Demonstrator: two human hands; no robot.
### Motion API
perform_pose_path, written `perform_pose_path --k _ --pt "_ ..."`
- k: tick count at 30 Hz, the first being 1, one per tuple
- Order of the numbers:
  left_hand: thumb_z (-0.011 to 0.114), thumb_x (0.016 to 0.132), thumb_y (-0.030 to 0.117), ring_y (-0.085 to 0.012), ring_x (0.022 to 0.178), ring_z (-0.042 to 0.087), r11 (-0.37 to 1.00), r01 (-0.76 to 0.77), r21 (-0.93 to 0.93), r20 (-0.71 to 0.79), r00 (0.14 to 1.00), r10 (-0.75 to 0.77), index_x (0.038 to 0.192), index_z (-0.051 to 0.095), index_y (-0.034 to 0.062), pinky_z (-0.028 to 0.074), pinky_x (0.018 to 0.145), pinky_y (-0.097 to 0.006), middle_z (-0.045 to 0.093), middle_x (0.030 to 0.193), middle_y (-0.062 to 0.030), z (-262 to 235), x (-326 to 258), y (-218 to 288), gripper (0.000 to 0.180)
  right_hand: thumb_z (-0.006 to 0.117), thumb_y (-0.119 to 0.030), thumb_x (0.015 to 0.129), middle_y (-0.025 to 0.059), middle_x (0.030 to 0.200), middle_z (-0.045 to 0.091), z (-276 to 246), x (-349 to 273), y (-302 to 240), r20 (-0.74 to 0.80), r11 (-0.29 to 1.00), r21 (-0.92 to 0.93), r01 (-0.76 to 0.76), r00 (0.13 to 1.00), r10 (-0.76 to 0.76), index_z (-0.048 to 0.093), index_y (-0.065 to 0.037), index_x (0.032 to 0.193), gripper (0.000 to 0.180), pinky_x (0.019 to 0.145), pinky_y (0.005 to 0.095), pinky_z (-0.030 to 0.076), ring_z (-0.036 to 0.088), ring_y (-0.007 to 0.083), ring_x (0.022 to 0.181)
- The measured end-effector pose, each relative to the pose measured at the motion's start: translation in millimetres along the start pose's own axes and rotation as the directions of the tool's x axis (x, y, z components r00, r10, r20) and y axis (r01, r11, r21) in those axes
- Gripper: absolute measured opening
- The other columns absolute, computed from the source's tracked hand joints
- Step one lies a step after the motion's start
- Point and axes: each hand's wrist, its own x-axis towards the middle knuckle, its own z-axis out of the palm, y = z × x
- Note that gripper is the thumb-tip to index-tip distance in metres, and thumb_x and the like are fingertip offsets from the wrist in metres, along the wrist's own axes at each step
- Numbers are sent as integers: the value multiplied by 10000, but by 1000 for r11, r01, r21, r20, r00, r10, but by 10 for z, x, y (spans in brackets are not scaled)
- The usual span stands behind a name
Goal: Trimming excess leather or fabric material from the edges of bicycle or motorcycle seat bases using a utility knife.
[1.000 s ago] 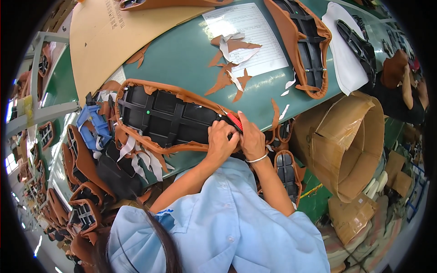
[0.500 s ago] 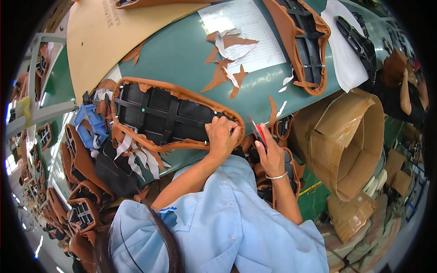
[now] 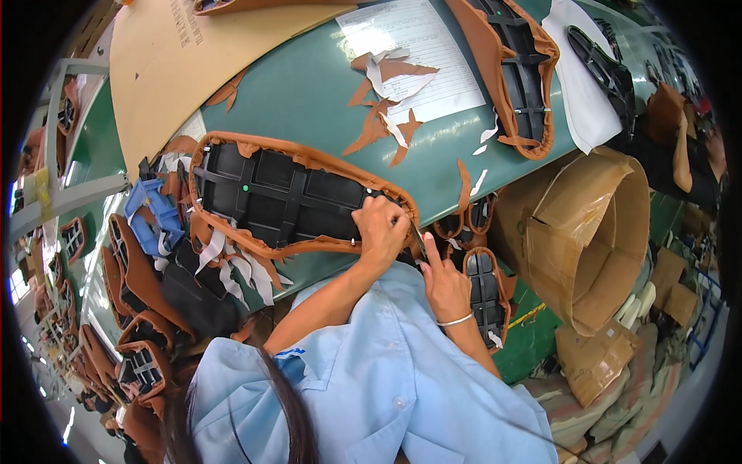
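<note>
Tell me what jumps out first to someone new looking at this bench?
The black seat base with its tan cover edge lies upside down mid-table, the left hand pressing its right end. The right hand holds a thin tool against that edge. Tan scraps litter the green table above, and a cardboard drum stands to the right.

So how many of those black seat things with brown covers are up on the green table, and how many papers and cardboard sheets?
Black seat bases with brown covers: 2, one under the hands, one at the far edge
Printed paper sheet: 1
Cardboard sheet: 1
Total: 4
The left hand presses the near base; the right hand holds a small blade.
</note>
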Motion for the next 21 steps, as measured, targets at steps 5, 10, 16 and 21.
perform_pose_path --k 5,10,16,21 --pt "643 694 128 -212 748 498 993 -39 -113 55 997 45 633 590 68 333 694 -369 536 689 -32 -101 15 -72 101 561 -225 879 135 673 521 -51 110 133 -82 990 126 70 995 -60 387 -202 1388 538 470 436 444 553 343 525" --pt "658 675 120 -211 754 502 994 -40 -102 51 998 45 622 595 77 333 705 -364 538 694 -25 -110 0 -44 93 531 -222 894 143 754 602 -187 315 58 49 996 18 91 995 -92 429 -228 1358 475 543 436 461 585 349 637" --pt "676 680 183 -198 792 515 982 56 -181 165 986 -26 634 628 90 328 724 -362 558 708 -9 -204 34 -71 114 535 -205 887 207 780 617 201 -15 22 44 982 186 -47 998 39 329 -190 1402 555 547 486 457 588 407 651" --pt "677 697 233 -193 810 531 973 120 -197 257 964 -67 672 662 95 337 776 -375 586 736 -10 -209 94 -28 141 519 -153 880 299 863 612 693 -162 -529 -12 786 551 -280 939 343 159 10 1413 664 553 511 459 582 473 693"
